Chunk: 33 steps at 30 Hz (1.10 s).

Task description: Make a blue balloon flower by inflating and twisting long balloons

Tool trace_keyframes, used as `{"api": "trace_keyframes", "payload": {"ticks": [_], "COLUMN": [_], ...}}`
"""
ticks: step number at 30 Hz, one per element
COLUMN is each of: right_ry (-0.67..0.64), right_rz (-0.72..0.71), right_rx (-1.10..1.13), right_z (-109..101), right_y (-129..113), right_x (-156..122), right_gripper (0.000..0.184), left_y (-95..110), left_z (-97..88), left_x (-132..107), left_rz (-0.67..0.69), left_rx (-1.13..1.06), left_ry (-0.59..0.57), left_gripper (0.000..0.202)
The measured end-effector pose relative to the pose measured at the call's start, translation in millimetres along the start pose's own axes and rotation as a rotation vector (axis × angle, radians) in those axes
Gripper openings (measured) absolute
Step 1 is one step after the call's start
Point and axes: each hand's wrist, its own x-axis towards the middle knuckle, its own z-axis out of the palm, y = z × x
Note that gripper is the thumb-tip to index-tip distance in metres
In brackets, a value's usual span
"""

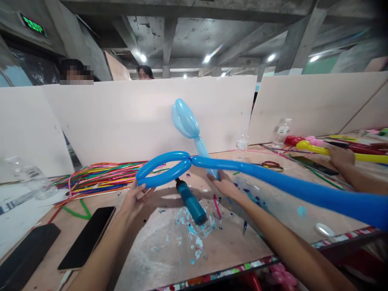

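A long dark-blue twisting balloon [273, 182] stretches from a folded loop [163, 167] at the left out to the lower right edge. My left hand [135, 198] has its fingers curled on the loop's lower left end. My right hand [224, 184] grips the stem of a light-blue balloon [185, 119] that stands upright behind the dark one. A blue hand pump [190, 202] lies on the table between my hands.
A heap of uninflated coloured balloons [100, 176] lies at the back left. Two phones [87, 236] lie at the front left. Water bottles [281, 131] stand by the white partition [136, 117]. Another person's hand [342, 155] rests by yellow and red balloons at right. Balloon scraps litter the tabletop [169, 250].
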Motion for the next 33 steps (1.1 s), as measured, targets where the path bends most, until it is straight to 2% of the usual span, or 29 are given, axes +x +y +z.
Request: {"api": "trace_keyframes", "payload": {"ticks": [2,5,7,9,10,11,13,15,16,18,22,24,26,27,29,31,33], "right_ry": [-0.041,-0.19,-0.26,-0.257,-0.236,-0.2,-0.092,0.076,0.164,0.308,0.492,0.514,0.482,0.432,0.235,0.007,-0.152], "right_rz": [0.09,0.187,0.241,0.265,0.26,0.247,0.242,0.295,0.337,0.427,0.517,0.528,0.533,0.531,0.47,0.349,0.225], "right_rx": [-0.04,-0.079,-0.086,0.013,0.145,0.336,0.81,1.189,1.297,1.376,1.254,1.091,0.886,0.804,0.682,0.539,0.306], "right_z": [4,8,11,13,14,15,12,4,-1,-11,-18,-14,-10,-9,-7,-5,1], "right_y": [5,14,19,18,15,9,-5,-18,-22,-22,-4,6,14,17,20,20,16], "right_x": [4,5,3,1,1,2,5,10,13,18,23,24,24,23,19,14,7], "right_gripper": [0.049,0.051,0.066,0.087,0.093,0.091,0.068,0.048,0.045,0.046,0.055,0.057,0.059,0.059,0.059,0.065,0.067], "left_y": [3,5,6,5,4,3,1,0,-1,-1,-5,-8,-10,-11,-9,-5,-1], "left_z": [-5.2,-7.4,-6.1,-4.4,-3.9,-3.9,-5.7,-9.7,-12.1,-16.0,-14.9,-12.4,-12.3,-13.4,-17.8,-23.4,-28.0], "left_x": [4,8,8,7,7,6,7,9,9,10,8,9,13,15,20,24,26], "left_rz": [0.018,0.007,-0.012,-0.041,-0.059,-0.077,-0.113,-0.137,-0.147,-0.159,-0.12,-0.104,-0.127,-0.146,-0.161,-0.134,-0.09], "left_rx": [-0.068,-0.119,-0.093,-0.028,0.009,0.041,0.077,0.064,0.047,0.023,-0.051,-0.126,-0.175,-0.192,-0.241,-0.296,-0.321], "left_ry": [0.035,0.162,0.209,0.181,0.16,0.152,0.163,0.207,0.236,0.297,0.329,0.321,0.328,0.332,0.352,0.376,0.406], "left_gripper": [0.047,0.03,0.021,0.018,0.017,0.017,0.017,0.018,0.019,0.02,0.025,0.022,0.019,0.017,0.015,0.016,0.019]}}
